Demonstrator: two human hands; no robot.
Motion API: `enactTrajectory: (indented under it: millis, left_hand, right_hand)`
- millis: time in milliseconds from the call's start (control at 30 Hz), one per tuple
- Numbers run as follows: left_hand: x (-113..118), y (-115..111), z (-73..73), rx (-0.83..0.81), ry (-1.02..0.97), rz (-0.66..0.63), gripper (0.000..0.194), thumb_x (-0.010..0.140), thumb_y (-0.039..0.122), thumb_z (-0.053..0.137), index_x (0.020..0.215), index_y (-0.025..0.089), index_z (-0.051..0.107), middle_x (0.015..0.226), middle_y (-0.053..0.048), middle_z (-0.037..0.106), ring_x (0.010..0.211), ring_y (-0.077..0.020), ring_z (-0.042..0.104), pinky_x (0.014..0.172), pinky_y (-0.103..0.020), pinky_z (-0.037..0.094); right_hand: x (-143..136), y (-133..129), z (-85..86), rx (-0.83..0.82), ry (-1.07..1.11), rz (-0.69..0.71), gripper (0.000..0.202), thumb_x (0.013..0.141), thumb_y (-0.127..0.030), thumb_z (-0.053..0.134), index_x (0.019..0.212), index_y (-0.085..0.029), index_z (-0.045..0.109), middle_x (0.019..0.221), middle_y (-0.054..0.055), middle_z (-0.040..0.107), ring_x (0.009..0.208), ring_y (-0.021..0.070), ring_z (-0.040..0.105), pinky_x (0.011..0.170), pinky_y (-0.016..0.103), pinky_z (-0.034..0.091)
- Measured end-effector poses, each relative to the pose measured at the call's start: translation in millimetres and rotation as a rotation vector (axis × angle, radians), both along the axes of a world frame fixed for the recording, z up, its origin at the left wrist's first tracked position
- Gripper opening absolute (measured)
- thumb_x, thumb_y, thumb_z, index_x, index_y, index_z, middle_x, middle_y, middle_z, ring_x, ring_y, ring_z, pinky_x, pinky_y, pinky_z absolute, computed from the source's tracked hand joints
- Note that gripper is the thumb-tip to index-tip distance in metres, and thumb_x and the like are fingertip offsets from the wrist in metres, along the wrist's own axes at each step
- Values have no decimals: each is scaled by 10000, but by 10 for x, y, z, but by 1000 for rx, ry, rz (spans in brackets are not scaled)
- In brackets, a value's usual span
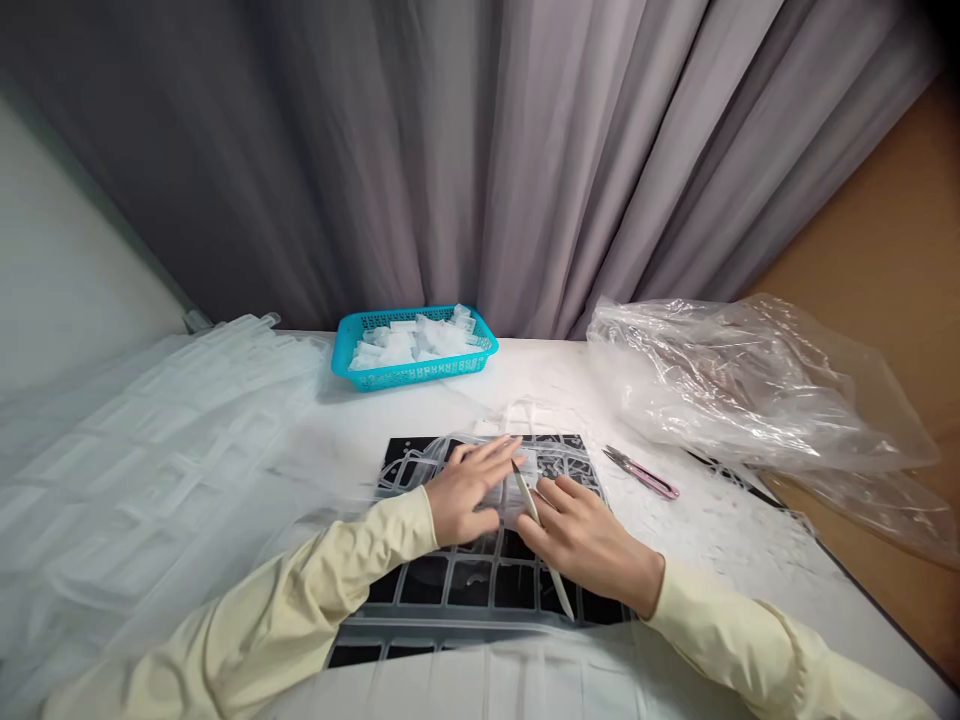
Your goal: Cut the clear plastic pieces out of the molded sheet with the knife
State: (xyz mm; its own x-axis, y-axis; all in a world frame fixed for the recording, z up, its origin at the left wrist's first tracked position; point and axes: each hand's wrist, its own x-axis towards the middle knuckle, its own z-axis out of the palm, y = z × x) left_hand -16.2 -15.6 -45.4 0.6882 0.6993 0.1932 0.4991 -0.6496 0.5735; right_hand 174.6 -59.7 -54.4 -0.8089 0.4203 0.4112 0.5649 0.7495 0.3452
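A translucent sheet divided into rectangular cells (472,565) lies over a black mat (405,447) in front of me. My left hand (469,495) rests flat on the sheet with its fingers stretched to the right. My right hand (581,530) is wrapped round a slim white pointed tool (559,585). The tool slants from upper left to lower right, and its dark upper tip is close beside my left fingertips. Loose translucent strips lie on the mat around both hands.
A blue basket (416,377) holding translucent pieces stands at the back. Pink-handled snips (645,476) lie right of the mat. Crumpled clear plastic (720,390) covers the back right. Layered translucent sheets (150,450) spread over the left side. A grey curtain (450,150) hangs behind.
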Motion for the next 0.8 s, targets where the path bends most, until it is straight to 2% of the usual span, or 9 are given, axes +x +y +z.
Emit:
enactTrajectory:
  millis: [33, 100, 167, 267, 500, 700, 800]
  left_hand:
    - [-8, -10, -35, 71, 104, -53, 661, 689, 358, 542, 1314, 196, 399, 1443, -99, 293, 1335, -317, 221, 1046, -539, 148]
    - [-5, -15, -106, 207, 258, -96, 766, 712, 509, 561, 1360, 172, 327, 1454, -131, 245, 1347, -332, 176, 1034, -563, 138]
    - [7, -7, -165, 293, 298, -76, 801, 731, 638, 507, 1360, 176, 328, 1448, -133, 266, 1349, -324, 175, 1036, -558, 138]
    - [12, 1, -221, 378, 328, -48, 846, 735, 726, 415, 1366, 171, 320, 1454, -136, 249, 1355, -320, 153, 1042, -565, 109]
    - [-11, -24, -278, 492, 399, 15, 994, 690, 812, 293, 1419, 147, 178, 1490, -123, 105, 1368, -339, 17, 1050, -578, 47]
    - [-20, -19, -306, 522, 432, 17, 975, 687, 822, 233, 1426, 191, 155, 1497, -96, 70, 1370, -332, 5, 1055, -572, 29]
    - [-21, -14, -302, 529, 441, 10, 947, 686, 823, 229, 1423, 232, 164, 1498, -86, 65, 1367, -347, 10, 1046, -590, 27]
  right_hand:
    - [-7, 1, 7, -2, -10, -10, 180, 872, -112, 447, 704, -170, 469, 662, 32, 508, 669, 176, 457, 593, 310, 325]
    - [-13, 13, 32, -5, -42, -24, 151, 859, -113, 466, 719, -166, 486, 680, 43, 513, 697, 192, 460, 602, 317, 327]
    - [-1, 26, 59, -5, -77, -29, 157, 853, -108, 465, 709, -163, 491, 656, 40, 490, 678, 192, 450, 579, 313, 312]
    - [48, 32, 77, -22, -81, -29, 199, 842, -81, 443, 665, -164, 476, 607, 27, 444, 627, 178, 417, 551, 304, 285]
    - [217, 31, -22, -179, 68, -64, 203, 856, -80, 390, 700, -159, 493, 628, 43, 459, 612, 173, 370, 534, 293, 281]
    - [351, 86, -58, -368, 276, -45, 216, 890, -114, 355, 697, -172, 432, 656, 36, 445, 621, 162, 351, 529, 277, 280]
    - [425, 95, -40, -513, 467, -99, 262, 919, -183, 364, 657, -183, 374, 657, 7, 390, 590, 132, 337, 520, 257, 279]
